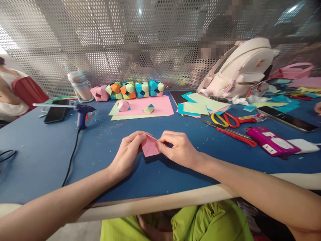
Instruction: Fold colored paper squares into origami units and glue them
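A small folded piece of pink paper [150, 148] is held up between my two hands, just above the blue table. My left hand [129, 150] pinches its upper left edge, and my right hand [177, 147] grips its right side with thumb and fingers. Crease lines show on the paper's face; the fingers behind it are partly hidden. Beyond my hands, a pink-and-blue folded paper shape [124, 105] and a smaller pale green one [149, 108] rest on a pink sheet [162, 104].
Several folded paper balls [127, 90] line the back beside a bottle [79, 85]. A glue gun [82, 113] stands at left near a phone [55, 112]. Right are paper sheets [195, 107], scissors [232, 120], a cutter [233, 135], a purple power bank [272, 141] and a backpack [242, 67].
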Demonstrator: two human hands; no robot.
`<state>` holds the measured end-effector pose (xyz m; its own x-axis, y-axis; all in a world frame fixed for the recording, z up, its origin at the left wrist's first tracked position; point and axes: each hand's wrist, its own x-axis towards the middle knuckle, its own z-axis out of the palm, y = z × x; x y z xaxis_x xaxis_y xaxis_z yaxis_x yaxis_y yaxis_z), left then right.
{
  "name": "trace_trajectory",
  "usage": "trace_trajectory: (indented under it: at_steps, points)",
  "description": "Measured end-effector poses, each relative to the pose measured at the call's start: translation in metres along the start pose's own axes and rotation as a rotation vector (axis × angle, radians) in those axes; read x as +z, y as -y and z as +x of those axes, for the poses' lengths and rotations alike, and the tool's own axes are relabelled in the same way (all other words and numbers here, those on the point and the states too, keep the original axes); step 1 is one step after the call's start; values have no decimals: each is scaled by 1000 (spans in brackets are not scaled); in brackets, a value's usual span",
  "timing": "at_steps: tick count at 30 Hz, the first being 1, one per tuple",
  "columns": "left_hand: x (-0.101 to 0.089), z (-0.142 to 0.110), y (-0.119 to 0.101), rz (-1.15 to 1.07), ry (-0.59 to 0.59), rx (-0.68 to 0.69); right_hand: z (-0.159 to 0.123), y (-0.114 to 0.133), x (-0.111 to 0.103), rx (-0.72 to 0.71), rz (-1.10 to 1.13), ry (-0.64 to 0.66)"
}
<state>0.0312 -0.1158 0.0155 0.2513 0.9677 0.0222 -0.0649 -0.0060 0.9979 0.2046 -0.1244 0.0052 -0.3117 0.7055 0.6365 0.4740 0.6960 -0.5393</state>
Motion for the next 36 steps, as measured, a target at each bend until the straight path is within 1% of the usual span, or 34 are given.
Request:
trace_trajectory:
  at_steps: [2,6,11,15,17,22,25,28,30,33,36]
  points:
    - [1,0,-1,40,14,-13,0,-1,-1,1,-9,-20]
    - [3,0,-2,214,37,-17,0,-2,-2,1,-33,-35]
    - [4,-1,-1,314,-29,-13,0,-1,0,-39,-41,3]
    - [5,-2,-1,435,-70,26,-2,2,3,4,-78,69]
    - [5,-3,-2,464,-75,47,-3,5,6,24,-102,88]
    - [6,-4,-4,460,-94,45,-4,10,8,13,-140,93]
    - [5,-4,-3,460,-77,18,-3,11,6,28,-76,105]
    - [5,-4,-1,530,-40,13,-1,9,4,65,5,105]
    - [4,-4,1,613,-25,43,-1,6,4,65,7,85]
    - [5,-5,2,732,-11,115,-1,3,6,25,-4,55]
    - [5,-5,2,750,8,159,-1,1,7,-11,-13,27]
